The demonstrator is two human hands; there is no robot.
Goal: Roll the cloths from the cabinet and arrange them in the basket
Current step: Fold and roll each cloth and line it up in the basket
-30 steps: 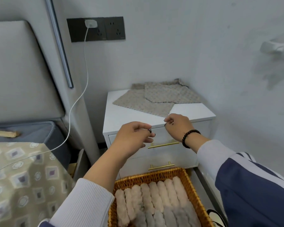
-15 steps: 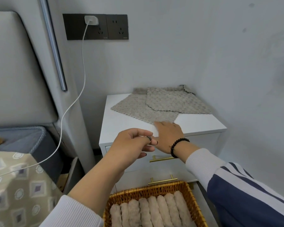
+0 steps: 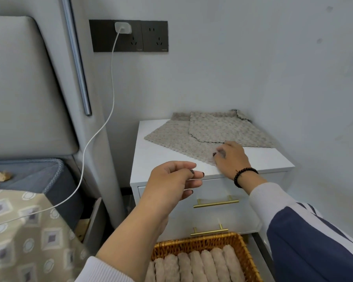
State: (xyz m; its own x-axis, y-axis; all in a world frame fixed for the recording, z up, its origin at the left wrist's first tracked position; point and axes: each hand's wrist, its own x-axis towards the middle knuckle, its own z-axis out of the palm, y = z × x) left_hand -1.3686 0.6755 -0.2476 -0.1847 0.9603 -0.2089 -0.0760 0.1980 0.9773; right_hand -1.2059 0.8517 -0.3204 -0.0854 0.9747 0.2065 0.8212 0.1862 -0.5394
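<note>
On the white bedside cabinet (image 3: 167, 157) lie flat grey cloths (image 3: 183, 143); the right hand (image 3: 231, 157) pinches the near corner of the lower one, curled fingers (image 3: 219, 152) on it. The left hand (image 3: 171, 182) hovers loosely curled, holding nothing. Rolled cloths (image 3: 198, 265) lie side by side in the wicker basket (image 3: 249, 259), long axes pointing toward the cabinet.

The right hand (image 3: 231, 157) has advanced from the cabinet's (image 3: 163, 157) front edge onto the near corner of the lower cloth (image 3: 179, 139), fingers now curled into the fabric. The left hand (image 3: 169, 180) has drawn slightly nearer the cabinet's front edge, holding nothing.
</note>
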